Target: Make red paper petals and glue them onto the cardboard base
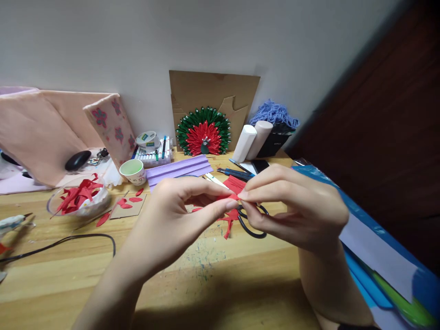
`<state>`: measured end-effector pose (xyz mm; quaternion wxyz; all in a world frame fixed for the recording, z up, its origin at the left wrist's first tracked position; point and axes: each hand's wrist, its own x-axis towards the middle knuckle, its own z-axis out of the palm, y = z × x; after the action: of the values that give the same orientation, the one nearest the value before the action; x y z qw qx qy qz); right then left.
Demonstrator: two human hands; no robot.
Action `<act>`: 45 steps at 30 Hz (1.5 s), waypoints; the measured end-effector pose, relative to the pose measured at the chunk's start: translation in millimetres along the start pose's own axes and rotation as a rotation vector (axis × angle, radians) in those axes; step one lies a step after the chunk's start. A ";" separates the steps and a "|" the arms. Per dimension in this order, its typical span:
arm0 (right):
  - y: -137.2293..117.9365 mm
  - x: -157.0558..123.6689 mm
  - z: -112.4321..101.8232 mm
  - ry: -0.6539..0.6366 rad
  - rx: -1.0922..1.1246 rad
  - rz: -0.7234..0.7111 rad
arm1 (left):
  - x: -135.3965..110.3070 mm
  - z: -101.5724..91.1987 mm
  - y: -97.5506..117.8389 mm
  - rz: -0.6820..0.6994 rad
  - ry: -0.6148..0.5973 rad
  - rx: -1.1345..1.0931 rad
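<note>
Between my two hands, above the wooden table, is a small piece of red crepe paper (234, 197). My left hand (192, 206) pinches it between thumb and forefinger. From the other side, the fingertips of my right hand (292, 201) are closed on its right end. Partly hidden under the hands lie black-handled scissors (252, 233). A sheet of red crepe paper (237, 184) lies just behind the fingers, and red scraps (227, 227) are below them. Cut red petals (126, 204) rest on a cardboard piece (139, 211) to the left.
A clear bowl (51, 206) of red strips and a paper cup (133, 172) stand left. Behind are folded purple paper (182, 169), markers (165, 149) and a green-and-red peacock craft (204, 133) against cardboard (213, 87). A glue gun (12, 223) and black cable (85, 236) lie far left.
</note>
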<state>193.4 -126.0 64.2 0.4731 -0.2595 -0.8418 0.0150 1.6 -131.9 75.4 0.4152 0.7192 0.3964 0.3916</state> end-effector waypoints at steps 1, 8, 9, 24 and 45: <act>-0.1 -0.3 -0.3 0.003 -0.023 -0.019 | -0.6 0.2 0.1 0.010 0.015 0.004; 2.7 -6.3 0.8 0.065 -0.131 -0.116 | -3.6 1.8 1.4 0.052 0.087 0.003; 2.6 -6.4 0.7 0.070 -0.139 -0.126 | -3.4 1.4 1.6 0.041 0.092 -0.019; -2.2 -5.3 -7.7 -0.009 -0.205 -0.188 | 8.5 -7.9 -3.1 -0.207 -0.074 -0.259; -3.2 -5.1 -3.8 0.096 -0.220 -0.198 | -2.4 -0.4 2.6 0.201 0.175 -0.050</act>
<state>197.2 -131.9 63.1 0.4807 -0.2261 -0.8362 -0.1365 1.0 -134.9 77.3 0.3555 0.7077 0.3473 0.5022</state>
